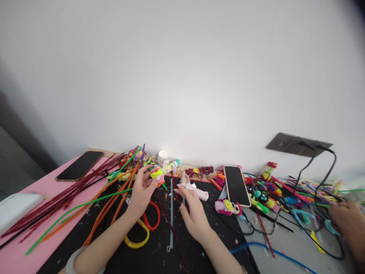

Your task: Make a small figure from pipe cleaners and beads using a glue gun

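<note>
My left hand (142,192) pinches a small fuzzy pipe-cleaner figure (157,173) in yellow, pink and pale colours, held up over the black mat (159,243). My right hand (195,213) hovers just right of it, with thumb and fingers apart, beside a pale pink glue gun (202,194) that it partly covers. Whether the fingers touch the glue gun, I cannot tell. Between my hands lies a long translucent glue stick (171,217). Scissors with red and yellow handles (137,236) rest below my left wrist.
Dark red pipe cleaners (68,198) and orange ones (105,213) spread across the left. A phone (80,166) lies there; another phone (237,185) lies right of centre. Finished figures and cables crowd the right, by a wall socket (298,144). Another person's hand (349,220) is at the right edge.
</note>
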Motion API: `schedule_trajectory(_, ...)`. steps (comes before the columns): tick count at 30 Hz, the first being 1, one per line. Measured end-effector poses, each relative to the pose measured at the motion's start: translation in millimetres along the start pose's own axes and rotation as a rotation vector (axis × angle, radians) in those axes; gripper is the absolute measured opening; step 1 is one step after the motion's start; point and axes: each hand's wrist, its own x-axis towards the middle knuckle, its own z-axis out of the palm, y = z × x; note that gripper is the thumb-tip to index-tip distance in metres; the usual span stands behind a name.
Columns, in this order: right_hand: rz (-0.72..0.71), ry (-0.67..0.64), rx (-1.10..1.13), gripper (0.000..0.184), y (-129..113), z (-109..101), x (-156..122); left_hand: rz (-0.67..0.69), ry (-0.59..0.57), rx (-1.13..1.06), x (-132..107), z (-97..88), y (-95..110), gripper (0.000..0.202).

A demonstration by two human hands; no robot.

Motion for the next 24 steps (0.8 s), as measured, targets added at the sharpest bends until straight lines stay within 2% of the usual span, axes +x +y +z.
schedule_trajectory(3,0.071,0.257,-0.189,0.059,18,-6,2,-0.074,-0.031,-0.005,0,-0.4,2,0.068)
schedule_trajectory(5,0.143,0.331,-0.306,0.066,32,-8,1,-0.090,-0.080,0.009,-1,0.2,2,0.067)
schedule_trajectory(9,0.193,0.335,-0.470,0.060,53,-7,1,-0.124,-0.184,0.059,-4,3.1,1,0.066)
schedule_trajectory(13,0.222,0.315,-0.532,0.055,58,-9,4,-0.179,-0.254,0.077,-5,5.1,-4,0.066)
schedule_trajectory(18,0.207,0.351,-0.335,0.053,48,-17,13,-0.168,-0.325,0.092,-5,5.4,-7,0.062)
schedule_trajectory(21,0.179,0.379,-0.069,0.037,38,-19,17,-0.109,-0.339,0.143,-6,4.9,-7,0.054)
schedule_trajectory(24,0.253,0.329,0.199,0.019,32,-16,17,-0.075,-0.348,0.214,-8,4.1,-6,0.049)
